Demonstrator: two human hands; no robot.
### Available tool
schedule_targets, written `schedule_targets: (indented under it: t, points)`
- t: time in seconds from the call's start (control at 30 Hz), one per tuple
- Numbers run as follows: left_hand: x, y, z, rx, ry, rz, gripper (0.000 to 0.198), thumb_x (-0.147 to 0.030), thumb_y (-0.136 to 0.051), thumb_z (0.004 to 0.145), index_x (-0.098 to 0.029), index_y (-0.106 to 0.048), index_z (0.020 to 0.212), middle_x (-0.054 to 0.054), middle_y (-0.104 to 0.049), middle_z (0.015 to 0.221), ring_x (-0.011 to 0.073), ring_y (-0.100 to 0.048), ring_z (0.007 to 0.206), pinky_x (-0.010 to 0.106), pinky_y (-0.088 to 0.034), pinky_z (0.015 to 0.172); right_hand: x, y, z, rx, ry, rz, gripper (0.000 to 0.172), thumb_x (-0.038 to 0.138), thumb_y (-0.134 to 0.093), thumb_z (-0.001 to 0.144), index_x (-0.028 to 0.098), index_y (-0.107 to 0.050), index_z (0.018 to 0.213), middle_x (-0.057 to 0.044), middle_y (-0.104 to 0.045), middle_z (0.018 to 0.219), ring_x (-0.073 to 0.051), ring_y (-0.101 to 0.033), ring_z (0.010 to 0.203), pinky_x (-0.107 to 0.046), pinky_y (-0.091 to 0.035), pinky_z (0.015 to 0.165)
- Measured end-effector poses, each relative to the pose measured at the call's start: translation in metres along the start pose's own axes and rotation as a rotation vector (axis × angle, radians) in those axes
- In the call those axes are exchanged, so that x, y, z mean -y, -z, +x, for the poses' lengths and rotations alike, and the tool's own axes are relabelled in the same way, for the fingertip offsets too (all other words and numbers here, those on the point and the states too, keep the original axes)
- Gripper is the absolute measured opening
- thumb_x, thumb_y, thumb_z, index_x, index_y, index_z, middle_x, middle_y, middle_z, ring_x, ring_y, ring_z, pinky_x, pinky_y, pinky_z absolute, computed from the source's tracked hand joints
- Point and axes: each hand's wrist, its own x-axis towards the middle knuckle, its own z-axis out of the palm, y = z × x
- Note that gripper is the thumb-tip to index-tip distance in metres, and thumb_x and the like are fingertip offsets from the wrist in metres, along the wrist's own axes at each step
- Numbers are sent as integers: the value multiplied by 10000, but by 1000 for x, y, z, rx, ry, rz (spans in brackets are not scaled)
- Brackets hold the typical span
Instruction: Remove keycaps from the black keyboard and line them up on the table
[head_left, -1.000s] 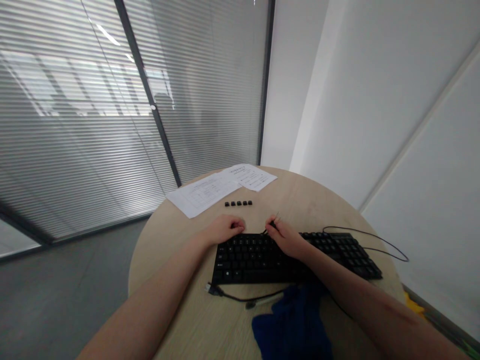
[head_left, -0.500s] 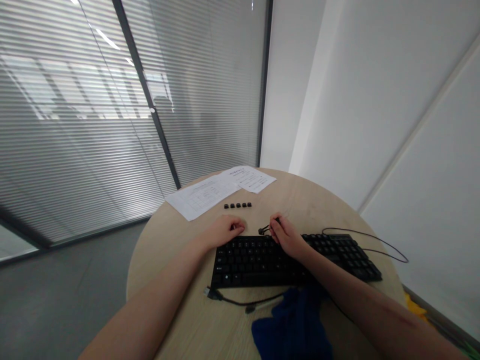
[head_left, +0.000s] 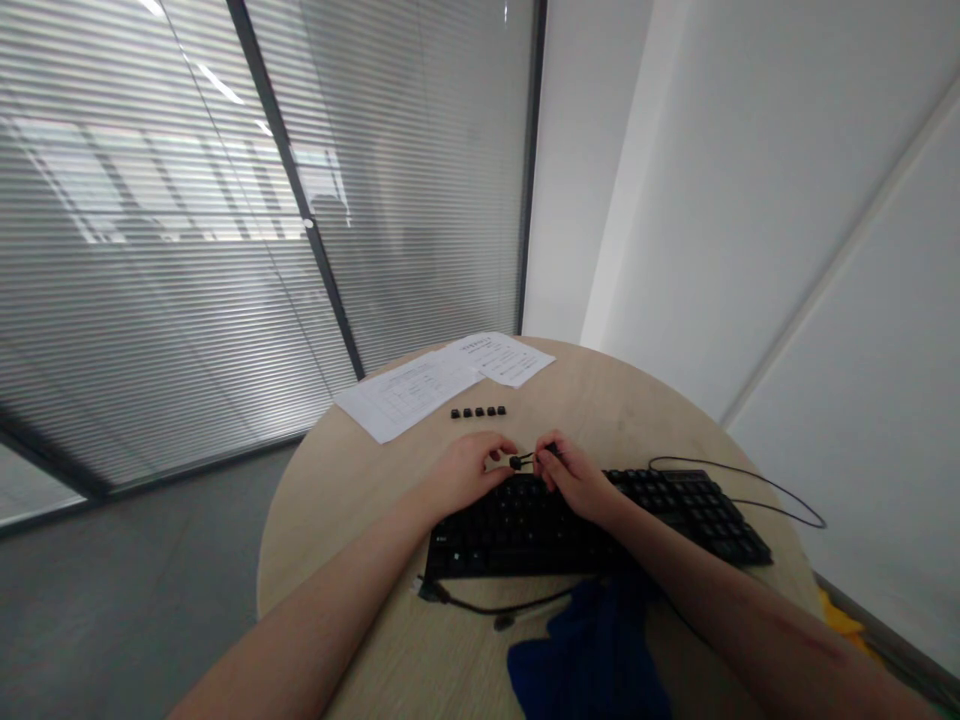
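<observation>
Above the back edge of the black keyboard (head_left: 525, 540), my right hand (head_left: 574, 475) is closed round a wire keycap puller (head_left: 528, 459). A small black keycap (head_left: 515, 463) sits in the puller's wire end, which points left. My left hand (head_left: 476, 468) is just left of this keycap, thumb and fingers apart on either side of it; whether they touch it I cannot tell. Beyond the hands, several loose black keycaps (head_left: 479, 412) form a short row on the table.
Printed papers (head_left: 420, 388) lie at the back of the round wooden table (head_left: 315, 520). A blue cloth (head_left: 585, 660), a USB plug (head_left: 429, 589) with its cable, and a dark-tipped brush-like item (head_left: 504, 621) are at the front. Cable loops (head_left: 780, 485) run off to the right.
My left hand has moved right to the keycap in the puller, and its thumb and fingers have spread apart. My right hand still holds the puller in nearly the same place.
</observation>
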Motion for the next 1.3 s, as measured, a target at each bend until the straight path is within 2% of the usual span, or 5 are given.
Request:
schedule_targets:
  t: [0.23, 0.63, 0.93, 1.07, 1.3]
  points:
    - [-1, -2, 2, 37, 48, -6, 240, -137, -636, 787, -203, -721, 1002, 12, -714, 902, 159, -643, 772, 271, -497, 722, 2, 1, -2, 16, 9, -62, 284, 479, -416, 1013, 203, -483, 1026, 3, -602, 815, -101, -512, 601, -248, -435, 616]
    - [-1, -2, 2, 42, 71, -63, 233, -164, -643, 725, -200, -740, 933, 1, -678, 791, 149, -607, 684, 262, -471, 643, 6, 2, -3, -17, 9, -177, 328, 512, -416, 1015, 205, -530, 988, 11, -583, 696, -128, -542, 615, -265, -443, 655]
    - [14, 3, 3, -63, 66, -137, 212, -183, -642, 762, -188, -718, 960, 4, -673, 777, 143, -606, 686, 267, -489, 655, -3, 3, -2, -155, 10, -115, 384, 586, -447, 985, 214, -526, 941, 8, -557, 695, -127, -518, 593, -243, -430, 583]
    - [8, 5, 2, -78, 30, -165, 193, -198, -650, 787, -188, -714, 969, 4, -680, 783, 142, -613, 697, 270, -498, 666, 2, 3, -2, -150, 64, -213, 349, 518, -498, 972, 206, -567, 831, 8, -526, 630, -129, -494, 571, -241, -391, 550]
    - [-2, 2, 0, -70, -39, -197, 231, -201, -650, 806, -189, -682, 1035, 13, -707, 842, 142, -631, 724, 271, -516, 675, 10, 2, -2, -175, 111, -344, 251, 408, -557, 942, 202, -640, 824, -34, -643, 769, -167, -593, 716, -283, -464, 687]
